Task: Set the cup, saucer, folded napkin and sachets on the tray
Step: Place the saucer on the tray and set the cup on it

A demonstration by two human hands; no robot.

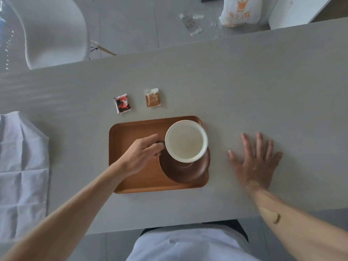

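Far left there's a white napkin, opened out flat on the table with fold creases showing, partly cut off by the frame edge, so well away from both hands. Next over, past the fingertips of the left hand, sit two sachets: a red and black one, tilted a little, and a brown one just to its right, both standing with their long side pointing away from the person, both on the bare table just beyond the far rim of the tray. The wooden tray lies with its long axis running left to right. The left hand is over the tray, fingers curled and pinching the handle of the white cup, so the handle points left toward that hand. The cup is upright, mouth up, sitting over the dark round saucer, which fills the right end of the tray and hangs slightly past its right rim. Can't tell if the cup is fully resting on the saucer or held just above it. Right of the tray, the right hand lies flat on the table, palm down, fingers straight and spread apart, pointing away from the person, holding nothing.
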